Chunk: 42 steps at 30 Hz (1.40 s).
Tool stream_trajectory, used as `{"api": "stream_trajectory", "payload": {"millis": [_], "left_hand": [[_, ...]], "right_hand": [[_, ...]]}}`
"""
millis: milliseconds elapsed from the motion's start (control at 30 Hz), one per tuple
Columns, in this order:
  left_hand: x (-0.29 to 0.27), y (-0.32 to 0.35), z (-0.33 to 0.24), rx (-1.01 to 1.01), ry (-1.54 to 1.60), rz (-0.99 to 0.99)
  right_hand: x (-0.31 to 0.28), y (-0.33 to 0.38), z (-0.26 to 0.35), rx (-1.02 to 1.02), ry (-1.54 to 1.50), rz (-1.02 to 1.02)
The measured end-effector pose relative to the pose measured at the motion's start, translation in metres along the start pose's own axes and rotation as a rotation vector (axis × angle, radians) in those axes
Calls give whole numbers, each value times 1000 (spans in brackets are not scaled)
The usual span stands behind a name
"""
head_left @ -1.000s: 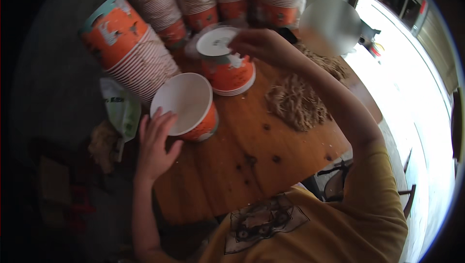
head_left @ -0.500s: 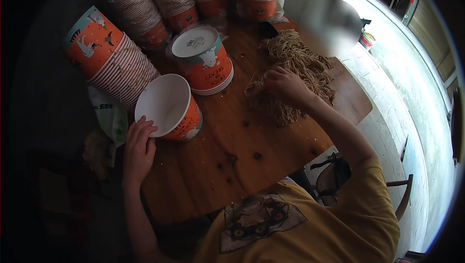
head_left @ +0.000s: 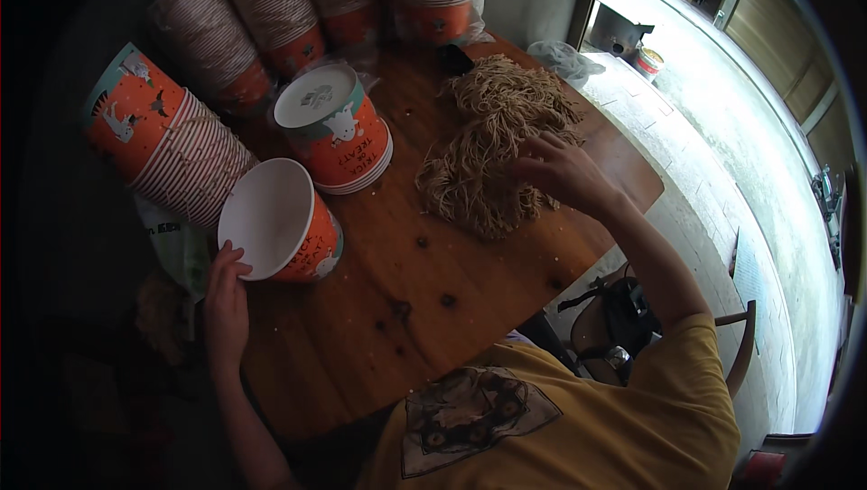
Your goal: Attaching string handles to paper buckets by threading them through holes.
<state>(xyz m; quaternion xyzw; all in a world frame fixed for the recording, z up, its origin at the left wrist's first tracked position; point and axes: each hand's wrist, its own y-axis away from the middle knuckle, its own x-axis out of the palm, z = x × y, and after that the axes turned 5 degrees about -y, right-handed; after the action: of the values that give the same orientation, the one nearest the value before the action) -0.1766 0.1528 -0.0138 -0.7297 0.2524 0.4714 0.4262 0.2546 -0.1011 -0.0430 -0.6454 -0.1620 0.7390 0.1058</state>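
Observation:
An orange paper bucket (head_left: 268, 219) with a white inside lies tilted, its mouth facing me, at the left of the wooden table. My left hand (head_left: 228, 305) grips its near rim, fingers curled over the edge. To the right, my right hand (head_left: 571, 176) is over a loose heap of tan twine (head_left: 479, 169), its fingers bent and drawn together. Whether a strand is between those fingertips, I cannot make out. Behind the tilted bucket, a short stack of similar buckets (head_left: 339, 133) stands upside down.
A long nested bucket stack (head_left: 167, 133) with twine across it leans at the left. Plastic-wrapped bucket stacks (head_left: 271, 7) line the far edge. A small black object (head_left: 454, 60) lies beyond the twine, and a clear plastic bag (head_left: 564, 61) rests at the table's far right.
The whole view has shifted, so the table sits further left. My right hand has moved rightward over the twine. My left hand stays on the bucket's rim.

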Motion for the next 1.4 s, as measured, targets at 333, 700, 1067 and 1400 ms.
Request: {"api": "stream_trajectory", "payload": {"millis": [333, 700, 1067, 1400], "left_hand": [[-12, 1, -37, 46, -17, -36], [-10, 4, -51, 65, -50, -37], [-27, -21, -70, 11, 264, -85], [-17, -35, -93, -47, 774, -21]], "right_hand": [[-2, -3, 2, 1, -290, -124], [6, -37, -14, -120, 122, -113], [-56, -78, 85, 254, -716, 59], [-38, -130, 163, 32, -1147, 98]]}}
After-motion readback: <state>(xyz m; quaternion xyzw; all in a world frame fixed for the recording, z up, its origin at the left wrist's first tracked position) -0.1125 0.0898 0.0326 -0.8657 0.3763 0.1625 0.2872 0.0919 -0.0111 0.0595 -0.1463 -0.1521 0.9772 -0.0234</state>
